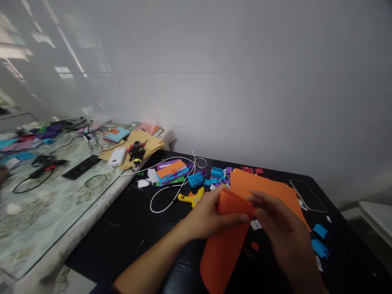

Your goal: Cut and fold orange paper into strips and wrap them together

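Observation:
A curled orange sheet [225, 249] of paper or foam, bent over into a loose tube, is held above the black table. My left hand [205, 216] grips its upper part, the thumb pressed across the front and the fingers behind. At the sheet's right edge, my right hand [284, 232] has its thumb and fingers closed around the rim, though the fingertips are partly hidden. Behind the hands lies a larger flat orange sheet [269, 188]. A yellow glue gun [192, 198] rests just beyond my left hand.
Stacked coloured sheets [171, 171], folded blue pieces [196, 179] and a white cable [156, 210] lie at the back of the black table [128, 245]. A phone [308, 196] lies at right, near more blue pieces [320, 248]. A glass-topped table [61, 212] with clutter adjoins at left.

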`<state>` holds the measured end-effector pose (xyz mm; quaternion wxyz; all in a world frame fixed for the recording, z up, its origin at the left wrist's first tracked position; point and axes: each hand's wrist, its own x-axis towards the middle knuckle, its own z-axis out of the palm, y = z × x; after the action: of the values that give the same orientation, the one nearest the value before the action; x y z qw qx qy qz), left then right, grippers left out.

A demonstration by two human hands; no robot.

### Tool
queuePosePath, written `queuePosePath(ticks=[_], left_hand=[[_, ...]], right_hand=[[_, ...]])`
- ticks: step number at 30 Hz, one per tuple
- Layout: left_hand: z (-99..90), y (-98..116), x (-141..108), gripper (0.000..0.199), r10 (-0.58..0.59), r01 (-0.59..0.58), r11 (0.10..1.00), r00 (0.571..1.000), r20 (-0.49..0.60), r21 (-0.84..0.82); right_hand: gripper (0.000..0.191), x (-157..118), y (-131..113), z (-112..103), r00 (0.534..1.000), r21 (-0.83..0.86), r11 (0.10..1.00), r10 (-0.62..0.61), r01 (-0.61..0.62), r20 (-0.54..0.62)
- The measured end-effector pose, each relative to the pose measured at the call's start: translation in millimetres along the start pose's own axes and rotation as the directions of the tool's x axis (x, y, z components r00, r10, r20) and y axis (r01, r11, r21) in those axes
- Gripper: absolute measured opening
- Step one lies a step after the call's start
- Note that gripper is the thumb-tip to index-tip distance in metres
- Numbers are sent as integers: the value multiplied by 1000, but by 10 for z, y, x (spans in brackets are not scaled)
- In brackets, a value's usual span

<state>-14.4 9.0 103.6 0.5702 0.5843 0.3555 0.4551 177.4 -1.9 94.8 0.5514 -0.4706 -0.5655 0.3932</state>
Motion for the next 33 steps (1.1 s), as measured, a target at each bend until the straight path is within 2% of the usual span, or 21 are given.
queuePosePath(ticks=[5,8,11,14,17,20,29,33], left_hand=[[13,37,0,42,-24,28,996,999,46,-85],[30,58,-5,46,-35,42,989,998,56,-142],[34,71,-3,48,-42,52,979,998,55,-197],[14,71,6,48,-56,62,978,998,36,-198],[-10,54,16,46,-58,68,980,997,56,-187],[-15,28,17,48,-66,79,983,994,86,-167],[-1,25,-1,44,-89,98,986,993,72,-138],[3,15,4,43,-156,175,966,982,111,-191]], right_hand=[[33,24,13,-26,998,3,1000,24,-24,50],[31,17,-18,-34,994,-6,995,99,-99,46],[37,-4,-39,-58,993,-38,993,110,-108,37],[42,-11,-29,-109,986,6,990,137,-139,95],[39,24,-9,-176,974,47,983,168,-177,151],[32,88,13,-237,971,-8,990,143,-144,194],[23,120,24,-238,983,-66,997,58,-48,172],[23,129,27,-235,979,-36,997,68,-63,191]])
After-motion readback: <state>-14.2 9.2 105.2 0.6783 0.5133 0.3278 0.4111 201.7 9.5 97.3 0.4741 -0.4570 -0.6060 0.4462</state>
